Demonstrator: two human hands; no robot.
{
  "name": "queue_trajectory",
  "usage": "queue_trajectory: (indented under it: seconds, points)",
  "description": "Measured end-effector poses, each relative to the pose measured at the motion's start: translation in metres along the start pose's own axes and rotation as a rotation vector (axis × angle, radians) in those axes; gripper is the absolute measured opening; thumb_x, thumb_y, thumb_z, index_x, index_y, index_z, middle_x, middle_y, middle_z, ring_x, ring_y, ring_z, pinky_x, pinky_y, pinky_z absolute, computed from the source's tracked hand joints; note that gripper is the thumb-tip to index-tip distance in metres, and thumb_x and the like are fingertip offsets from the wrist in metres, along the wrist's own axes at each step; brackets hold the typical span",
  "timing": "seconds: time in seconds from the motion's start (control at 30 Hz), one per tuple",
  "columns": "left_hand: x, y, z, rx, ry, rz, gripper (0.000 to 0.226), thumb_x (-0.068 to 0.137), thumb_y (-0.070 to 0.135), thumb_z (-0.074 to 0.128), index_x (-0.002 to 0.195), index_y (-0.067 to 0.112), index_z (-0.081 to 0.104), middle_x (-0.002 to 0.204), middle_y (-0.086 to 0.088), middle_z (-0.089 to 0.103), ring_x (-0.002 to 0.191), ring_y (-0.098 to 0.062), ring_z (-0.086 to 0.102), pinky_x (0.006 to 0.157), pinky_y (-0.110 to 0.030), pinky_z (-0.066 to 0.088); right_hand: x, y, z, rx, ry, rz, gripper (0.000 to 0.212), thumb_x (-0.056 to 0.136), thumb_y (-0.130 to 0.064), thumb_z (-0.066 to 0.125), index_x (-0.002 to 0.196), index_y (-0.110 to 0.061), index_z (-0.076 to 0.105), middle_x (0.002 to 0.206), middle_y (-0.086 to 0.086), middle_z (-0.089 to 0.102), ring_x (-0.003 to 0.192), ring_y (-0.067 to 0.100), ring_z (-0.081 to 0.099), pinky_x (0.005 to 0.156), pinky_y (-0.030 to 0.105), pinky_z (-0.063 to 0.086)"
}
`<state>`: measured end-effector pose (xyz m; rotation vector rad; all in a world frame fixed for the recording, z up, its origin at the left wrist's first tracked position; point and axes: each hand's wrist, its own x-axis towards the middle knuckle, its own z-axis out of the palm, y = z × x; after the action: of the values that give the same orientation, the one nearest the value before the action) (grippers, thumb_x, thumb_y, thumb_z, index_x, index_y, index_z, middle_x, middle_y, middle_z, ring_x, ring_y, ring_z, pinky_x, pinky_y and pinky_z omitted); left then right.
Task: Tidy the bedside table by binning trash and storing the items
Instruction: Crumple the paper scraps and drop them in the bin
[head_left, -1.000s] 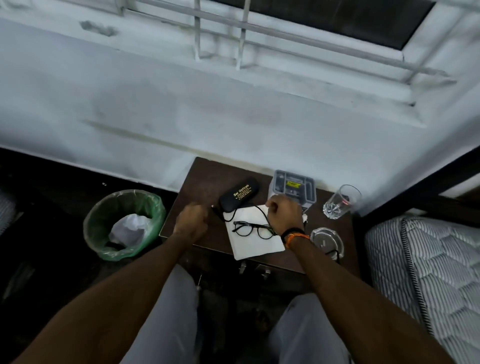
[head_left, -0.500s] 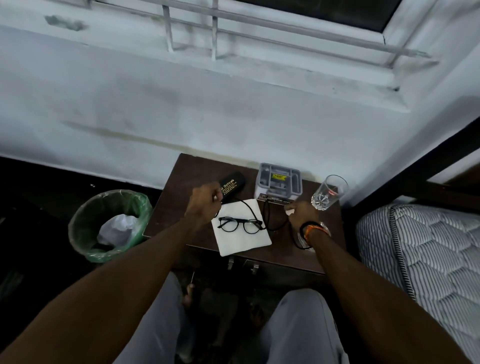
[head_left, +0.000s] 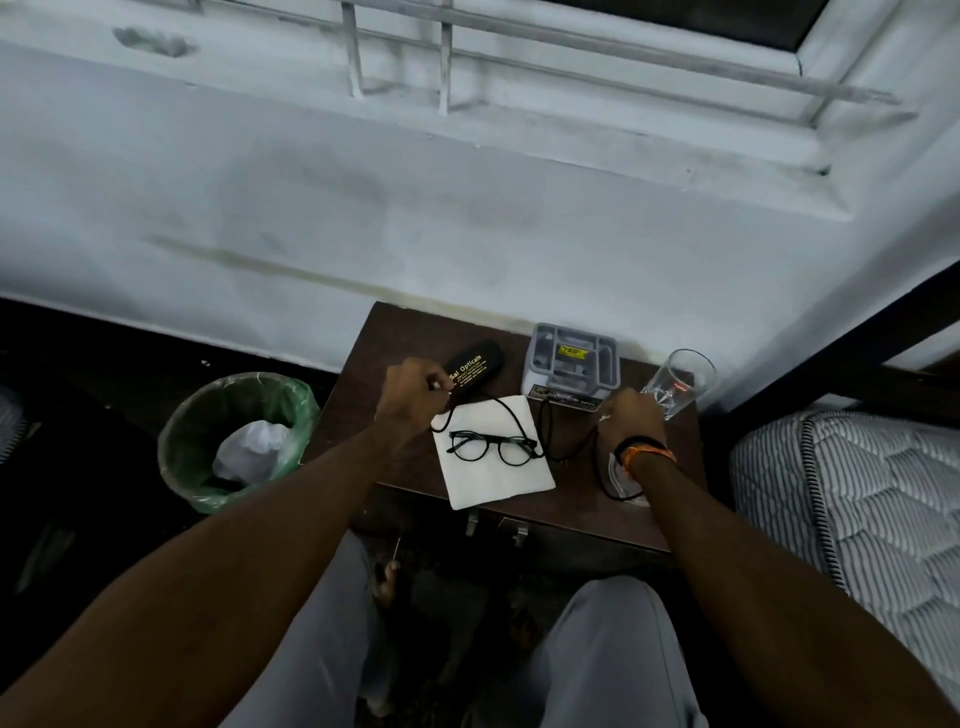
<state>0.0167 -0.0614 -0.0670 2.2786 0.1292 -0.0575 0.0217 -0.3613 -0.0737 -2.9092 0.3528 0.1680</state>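
the left hand (head_left: 413, 397) hovers over the left part of the table (head_left: 374, 415), fingers curled and pinching one end of a thin black cord (head_left: 506, 415). the right hand (head_left: 628, 418) is over the right part, fingers curled round the cord's other end, where a small pale piece shows at the fingertips. between the hands the cord sags in loops: one crosses the napkin (head_left: 498, 473), another drops beside the right wrist to the table's front edge.

the napkin lies flat near the front edge, one corner hanging over it. black round glasses (head_left: 493, 447) rest on it, lenses facing the person. behind the left hand lies a black case (head_left: 475, 364) with gold lettering, tilted, touching or just beside the knuckles; which, i cannot tell. a grey organiser (head_left: 574, 364) with a yellow label stands at the back, and a clear glass (head_left: 678, 382) stands just right of the right hand. under the right wrist sits a round clear thing, mostly hidden.

on the floor left of the table stands a bin (head_left: 179, 441) with a green liner, crumpled white trash (head_left: 249, 457) inside. a striped mattress (head_left: 852, 499) is on the right.
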Motion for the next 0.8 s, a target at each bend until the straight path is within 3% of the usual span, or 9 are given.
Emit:
queue_trajectory:
  seconds: [0.23, 0.4, 0.57, 0.63, 0.8]
  points:
    - [-0.009, 0.022, -0.018, -0.075, 0.050, -0.054, 0.014, 0.070, -0.002, 0.076, 0.079, 0.008, 0.075, 0.086, -0.009, 0.076, 0.083, -0.020, 0.070, 0.073, -0.027, 0.055, -0.012, -0.016, -0.030, 0.109, 0.106, 0.043, 0.023, 0.087, -0.013, 0.057, 0.096, -0.001, 0.074, 0.099, 0.023, 0.072, 0.096, 0.041, 0.068, 0.081, 0.042, 0.056]
    - [-0.019, 0.028, -0.043, -0.051, 0.126, 0.022, 0.008, 0.074, -0.002, 0.063, 0.075, 0.007, 0.062, 0.080, -0.005, 0.071, 0.078, -0.020, 0.065, 0.067, -0.029, 0.050, -0.021, -0.061, -0.050, 0.339, 0.065, -0.054, 0.008, 0.081, -0.020, 0.070, 0.081, -0.015, 0.077, 0.090, 0.003, 0.076, 0.091, 0.023, 0.069, 0.085, 0.028, 0.052]
    - [-0.035, 0.007, -0.078, -0.028, 0.158, 0.033, 0.008, 0.077, 0.002, 0.064, 0.075, 0.009, 0.061, 0.075, 0.000, 0.067, 0.077, -0.020, 0.065, 0.065, -0.030, 0.049, -0.034, -0.122, -0.044, 0.485, -0.047, -0.199, 0.026, 0.083, -0.014, 0.073, 0.109, -0.017, 0.075, 0.105, 0.004, 0.076, 0.097, 0.018, 0.069, 0.089, 0.026, 0.052]
    - [-0.042, -0.009, -0.099, -0.013, 0.199, 0.004, 0.010, 0.073, 0.001, 0.064, 0.075, 0.010, 0.062, 0.072, 0.002, 0.065, 0.075, -0.021, 0.064, 0.064, -0.031, 0.050, -0.042, -0.155, -0.036, 0.481, -0.068, -0.293, 0.016, 0.085, -0.015, 0.072, 0.100, -0.017, 0.079, 0.103, 0.003, 0.077, 0.099, 0.018, 0.071, 0.089, 0.024, 0.052]
    - [-0.061, -0.067, -0.142, -0.008, 0.274, -0.121, 0.015, 0.072, 0.002, 0.061, 0.073, 0.017, 0.058, 0.072, -0.004, 0.069, 0.069, -0.026, 0.068, 0.062, -0.034, 0.056, -0.068, -0.239, -0.010, 0.467, -0.170, -0.487, 0.012, 0.085, -0.012, 0.070, 0.081, -0.017, 0.080, 0.087, 0.002, 0.079, 0.079, 0.019, 0.075, 0.085, 0.037, 0.060]
